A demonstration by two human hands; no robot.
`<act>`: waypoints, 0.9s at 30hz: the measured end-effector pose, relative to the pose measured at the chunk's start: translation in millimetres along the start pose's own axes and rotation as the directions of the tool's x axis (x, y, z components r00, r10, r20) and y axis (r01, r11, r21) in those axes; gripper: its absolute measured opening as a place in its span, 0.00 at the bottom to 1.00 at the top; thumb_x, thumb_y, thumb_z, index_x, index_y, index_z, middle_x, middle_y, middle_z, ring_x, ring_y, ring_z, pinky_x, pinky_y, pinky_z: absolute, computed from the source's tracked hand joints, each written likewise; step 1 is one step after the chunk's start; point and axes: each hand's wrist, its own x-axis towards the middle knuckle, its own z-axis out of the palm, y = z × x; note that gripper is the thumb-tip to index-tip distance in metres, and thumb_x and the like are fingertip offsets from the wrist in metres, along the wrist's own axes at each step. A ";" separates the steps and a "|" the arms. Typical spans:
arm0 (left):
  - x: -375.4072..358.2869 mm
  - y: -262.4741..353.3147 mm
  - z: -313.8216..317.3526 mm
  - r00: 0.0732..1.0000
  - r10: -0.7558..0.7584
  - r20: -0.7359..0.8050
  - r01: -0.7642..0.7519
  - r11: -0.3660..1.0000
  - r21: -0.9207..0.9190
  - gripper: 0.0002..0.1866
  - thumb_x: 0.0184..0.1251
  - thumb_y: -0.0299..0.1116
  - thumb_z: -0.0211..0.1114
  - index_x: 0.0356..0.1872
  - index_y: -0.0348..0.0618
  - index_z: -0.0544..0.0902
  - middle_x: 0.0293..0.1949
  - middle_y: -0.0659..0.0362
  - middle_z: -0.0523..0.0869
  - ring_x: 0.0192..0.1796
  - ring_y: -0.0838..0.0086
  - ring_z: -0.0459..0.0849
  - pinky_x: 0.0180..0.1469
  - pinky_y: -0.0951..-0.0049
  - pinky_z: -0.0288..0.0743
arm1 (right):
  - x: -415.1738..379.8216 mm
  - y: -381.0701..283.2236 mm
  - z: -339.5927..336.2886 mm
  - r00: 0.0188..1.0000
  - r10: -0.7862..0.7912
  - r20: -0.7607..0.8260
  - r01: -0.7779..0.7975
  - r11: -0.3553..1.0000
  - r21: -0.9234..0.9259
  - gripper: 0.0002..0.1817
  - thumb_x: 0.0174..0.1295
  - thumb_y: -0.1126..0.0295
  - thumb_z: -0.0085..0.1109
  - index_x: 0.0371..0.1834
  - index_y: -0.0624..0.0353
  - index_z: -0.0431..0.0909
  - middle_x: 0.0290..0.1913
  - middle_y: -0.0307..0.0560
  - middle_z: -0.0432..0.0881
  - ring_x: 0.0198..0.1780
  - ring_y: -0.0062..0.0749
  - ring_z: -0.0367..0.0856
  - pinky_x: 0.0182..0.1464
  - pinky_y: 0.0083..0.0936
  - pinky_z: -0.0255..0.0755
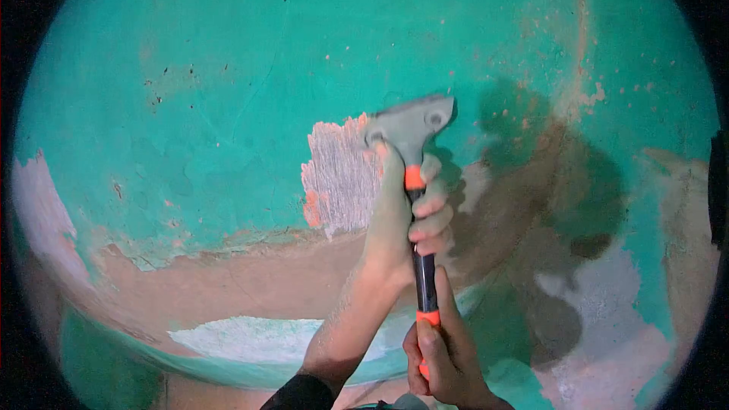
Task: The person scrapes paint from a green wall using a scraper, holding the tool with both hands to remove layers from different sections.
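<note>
A long-handled scraper [427,281] with a grey head and a black handle banded in orange stands nearly upright against the green painted wall [250,53]. My left hand [402,212] is closed around the upper handle, its thumb pressed on the back of the head. Lower down, my right hand [448,361] grips the orange end of the handle. The scraper's head lies at the upper right edge of a bare, pale scraped patch [342,175]; its blade edge is too blurred to tell whether it touches the wall.
Below the patch runs a rough brown band [228,285] where the paint is gone. A white patch [250,338] lies beneath it, and a greyish-white one [607,296] at lower right. Shadows of head and arms fall on the wall's right side.
</note>
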 end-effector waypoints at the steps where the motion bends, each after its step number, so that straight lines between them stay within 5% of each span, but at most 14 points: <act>1: 3.1 1.8 4.0 1.000 0.013 0.010 -0.013 1.000 -0.009 0.28 0.67 0.70 0.41 0.32 0.54 0.67 0.18 0.72 0.58 0.11 0.88 0.53 0.10 0.85 0.48 | -2.1 0.0 -0.4 1.000 0.021 -0.013 -0.021 1.000 0.001 0.39 0.73 0.58 0.38 0.78 0.53 0.27 0.23 0.43 0.66 0.13 0.19 0.63 0.16 0.18 0.63; 4: -5.2 -4.8 -0.3 0.995 -0.011 -0.096 0.014 0.999 0.034 0.28 0.67 0.71 0.41 0.32 0.54 0.66 0.17 0.72 0.57 0.11 0.88 0.53 0.09 0.85 0.48 | -6.3 -1.2 0.9 0.997 0.066 -0.037 -0.066 0.998 0.004 0.39 0.73 0.59 0.38 0.78 0.52 0.26 0.23 0.42 0.67 0.14 0.19 0.63 0.16 0.18 0.63; 6: -2.5 -3.3 -1.2 0.999 -0.012 -0.036 0.012 1.000 -0.016 0.28 0.66 0.71 0.41 0.32 0.55 0.66 0.17 0.72 0.57 0.11 0.88 0.53 0.09 0.85 0.48 | -12.4 -3.4 1.6 0.993 0.109 -0.046 -0.110 0.994 -0.013 0.38 0.73 0.60 0.38 0.78 0.51 0.26 0.23 0.42 0.67 0.14 0.19 0.63 0.16 0.17 0.63; 9: -0.5 0.7 5.6 1.000 0.006 -0.025 -0.007 0.999 -0.040 0.28 0.67 0.71 0.40 0.32 0.55 0.66 0.17 0.72 0.57 0.11 0.88 0.52 0.10 0.85 0.47 | -2.0 -5.4 1.8 1.000 -0.015 -0.023 0.014 0.999 -0.037 0.37 0.74 0.63 0.36 0.78 0.50 0.26 0.23 0.42 0.67 0.14 0.18 0.63 0.17 0.16 0.63; 27: -2.8 -2.2 3.3 0.995 0.074 -0.061 -0.078 0.995 -0.057 0.26 0.72 0.64 0.41 0.34 0.51 0.69 0.17 0.70 0.61 0.09 0.87 0.55 0.07 0.85 0.52 | -2.9 6.4 -11.0 0.997 -0.035 0.066 0.037 0.999 -0.029 0.36 0.74 0.64 0.36 0.78 0.54 0.28 0.24 0.43 0.67 0.14 0.18 0.64 0.18 0.17 0.65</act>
